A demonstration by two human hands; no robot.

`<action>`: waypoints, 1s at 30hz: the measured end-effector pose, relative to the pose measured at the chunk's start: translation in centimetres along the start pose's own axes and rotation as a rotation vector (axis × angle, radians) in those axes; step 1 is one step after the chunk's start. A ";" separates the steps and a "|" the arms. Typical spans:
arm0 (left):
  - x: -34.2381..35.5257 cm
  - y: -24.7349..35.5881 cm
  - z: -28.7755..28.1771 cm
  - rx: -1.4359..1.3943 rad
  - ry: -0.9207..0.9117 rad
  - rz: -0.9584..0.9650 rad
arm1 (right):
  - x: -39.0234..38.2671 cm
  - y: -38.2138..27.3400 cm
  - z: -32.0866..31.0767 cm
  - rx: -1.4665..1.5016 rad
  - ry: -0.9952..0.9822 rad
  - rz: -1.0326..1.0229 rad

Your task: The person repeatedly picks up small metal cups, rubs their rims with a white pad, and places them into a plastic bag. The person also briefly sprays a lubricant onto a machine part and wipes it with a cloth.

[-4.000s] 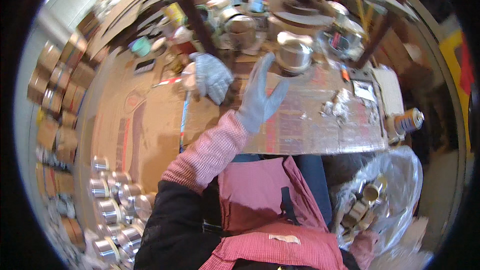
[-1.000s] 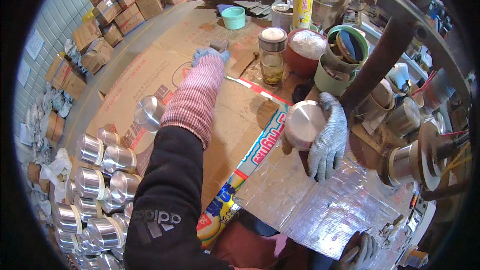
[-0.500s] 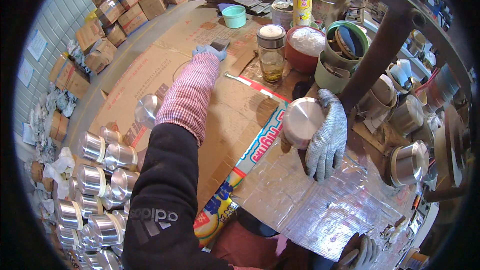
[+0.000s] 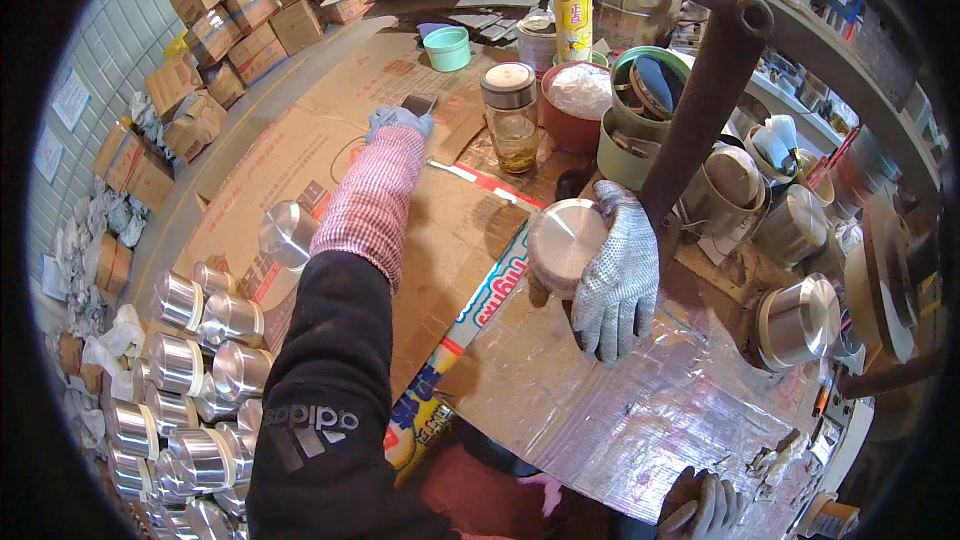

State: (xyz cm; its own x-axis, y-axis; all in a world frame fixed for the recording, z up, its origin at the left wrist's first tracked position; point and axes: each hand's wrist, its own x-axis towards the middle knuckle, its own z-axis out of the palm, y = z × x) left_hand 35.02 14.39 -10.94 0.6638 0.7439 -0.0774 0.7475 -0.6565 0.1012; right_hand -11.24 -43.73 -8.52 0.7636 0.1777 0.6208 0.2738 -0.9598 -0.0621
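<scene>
Only the head view to go on here. The dark, flat, phone-like slab [image 4: 422, 102] is seen lying toward the far side of the cardboard-covered desk [image 4: 640, 430], well apart from the green cup [image 4: 447, 48]. Its near end is met by the gloved left hand [image 4: 401, 121], but the fingers are half hidden by the hand's own back, so whether it's gripped or just touched can't be made out. The right hand [image 4: 708, 506] is seen low by the desk edge, fingers a bit bent; what's in it, if anything, can't be told.

Handling-wise, the slab would probably be light, stiff, kinda slick under knit gloves, maybe breakable if dropped. Best pinched by its long edges, face left unpressed.
</scene>
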 end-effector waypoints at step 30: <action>0.8 0.2 -0.3 0.085 -0.010 0.049 | -0.6 0.7 1.1 -0.050 0.117 -0.110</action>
State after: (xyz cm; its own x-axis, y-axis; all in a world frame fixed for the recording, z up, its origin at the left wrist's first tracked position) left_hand 35.64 14.89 -10.64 0.6997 0.7095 -0.0840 0.7131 -0.7008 0.0204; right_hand -10.86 -44.26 -9.74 0.6566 0.2589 0.7084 0.3204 -0.9460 0.0489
